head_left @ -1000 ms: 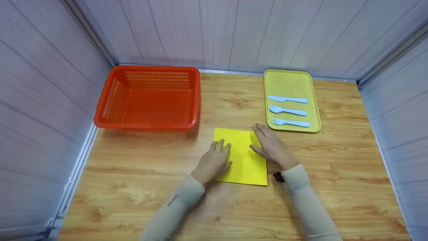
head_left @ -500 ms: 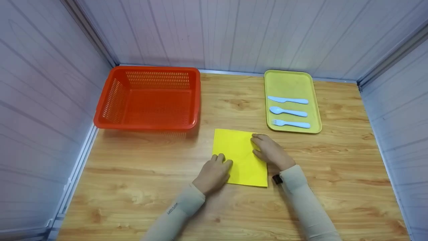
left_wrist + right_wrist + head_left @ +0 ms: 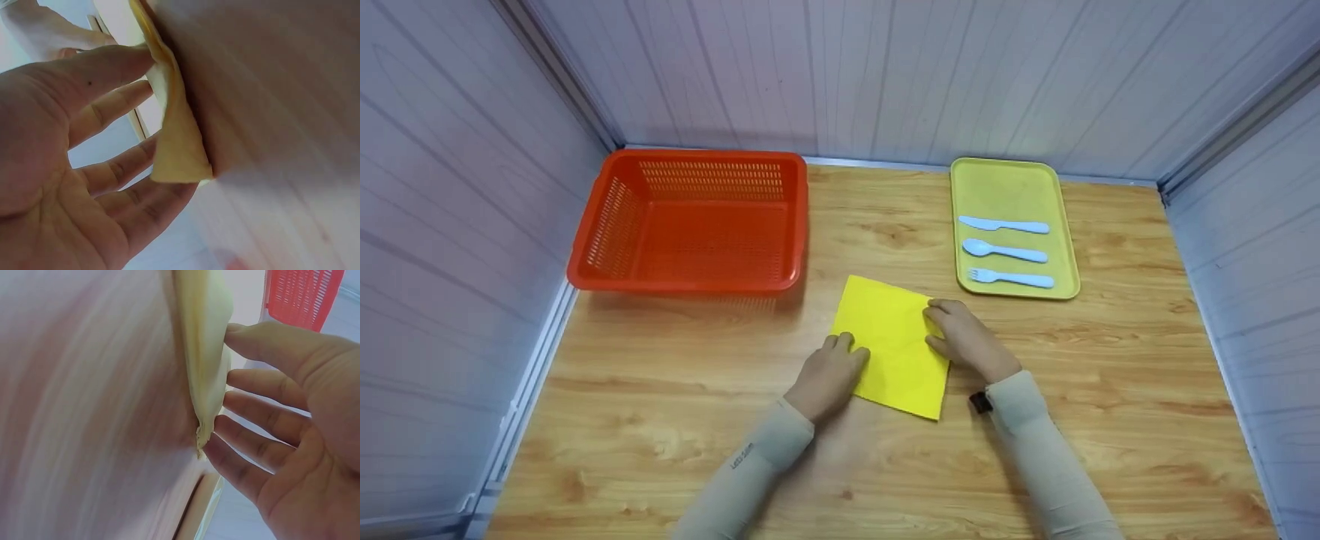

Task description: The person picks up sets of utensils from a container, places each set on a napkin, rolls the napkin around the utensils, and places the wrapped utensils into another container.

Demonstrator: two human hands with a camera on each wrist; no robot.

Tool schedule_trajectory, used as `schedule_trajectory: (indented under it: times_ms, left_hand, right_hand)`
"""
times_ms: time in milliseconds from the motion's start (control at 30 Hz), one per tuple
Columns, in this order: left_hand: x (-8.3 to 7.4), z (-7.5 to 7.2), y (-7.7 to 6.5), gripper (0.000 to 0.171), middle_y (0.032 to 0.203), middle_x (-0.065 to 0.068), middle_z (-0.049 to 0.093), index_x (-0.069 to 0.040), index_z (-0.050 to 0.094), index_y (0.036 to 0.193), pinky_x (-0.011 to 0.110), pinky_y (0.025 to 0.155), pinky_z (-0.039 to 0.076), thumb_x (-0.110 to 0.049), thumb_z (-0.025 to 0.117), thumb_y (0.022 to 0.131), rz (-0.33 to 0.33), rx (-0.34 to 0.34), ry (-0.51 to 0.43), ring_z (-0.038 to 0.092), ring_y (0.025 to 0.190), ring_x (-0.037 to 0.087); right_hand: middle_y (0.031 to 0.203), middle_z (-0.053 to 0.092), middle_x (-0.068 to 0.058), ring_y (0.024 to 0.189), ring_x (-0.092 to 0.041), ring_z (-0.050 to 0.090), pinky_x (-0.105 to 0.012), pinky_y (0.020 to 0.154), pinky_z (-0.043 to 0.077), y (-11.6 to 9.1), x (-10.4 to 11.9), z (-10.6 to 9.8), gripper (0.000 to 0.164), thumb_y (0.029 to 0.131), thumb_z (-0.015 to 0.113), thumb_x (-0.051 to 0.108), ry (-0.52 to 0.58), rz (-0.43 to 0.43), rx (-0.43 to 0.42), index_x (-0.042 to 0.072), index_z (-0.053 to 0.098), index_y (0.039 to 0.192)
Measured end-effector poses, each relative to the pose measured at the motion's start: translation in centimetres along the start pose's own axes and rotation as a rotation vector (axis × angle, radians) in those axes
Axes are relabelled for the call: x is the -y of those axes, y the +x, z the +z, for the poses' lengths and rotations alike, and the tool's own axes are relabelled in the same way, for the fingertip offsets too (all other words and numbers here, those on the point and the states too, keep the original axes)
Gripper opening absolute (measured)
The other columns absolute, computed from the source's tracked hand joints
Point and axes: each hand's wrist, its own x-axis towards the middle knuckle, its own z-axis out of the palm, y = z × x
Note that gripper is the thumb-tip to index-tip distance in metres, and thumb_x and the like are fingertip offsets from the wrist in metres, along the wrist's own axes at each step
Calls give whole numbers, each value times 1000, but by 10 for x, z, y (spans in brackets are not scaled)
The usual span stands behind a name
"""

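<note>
A folded yellow cloth [image 3: 891,346] lies slanted on the wooden table in the head view. My left hand [image 3: 826,375] rests at its lower left side, fingertips and thumb touching the cloth. In the left wrist view, the near edge of the cloth [image 3: 179,143] is rumpled and slightly raised beside the fingers [image 3: 115,109]. My right hand [image 3: 971,341] lies at the upper right side of the cloth. Its fairly straight fingers [image 3: 264,417] and thumb touch the cloth [image 3: 205,343] in the right wrist view; they do not close round it.
A red plastic basket [image 3: 690,283] stands at the back left. At the back right, a yellow tray [image 3: 1006,184] bears a light blue knife [image 3: 1003,225], spoon [image 3: 1005,250] and fork [image 3: 1011,278]. Panel walls [image 3: 847,82] border the table [image 3: 1117,360].
The cloth has turned clockwise, its upper left corner moving away and its lower right corner leftward. My left hand first drew nearer me, then slid up-left. My right fingers drew in slightly.
</note>
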Motion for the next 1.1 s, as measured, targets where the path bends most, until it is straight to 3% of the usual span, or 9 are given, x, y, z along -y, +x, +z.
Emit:
schedule_trajectory:
  times_ms: [633,1100]
  left_hand:
    - [21,-4,22,20,97,18,56,-7,65,101,40,59,53,8,64,87,-76,1,0,56,84,34]
    - [35,-7,47,20,111,19,57,-6,65,109,44,74,55,5,58,94,-85,67,-53,58,95,34]
  right_hand:
    - [127,54,-26,116,-43,50,-50,98,45,-5,1,3,41,94,71,17,-22,61,-71,-8,60,124]
    - [114,54,-24,103,-40,51,-48,89,48,-7,4,5,39,92,74,22,-12,143,-118,-7,61,115]
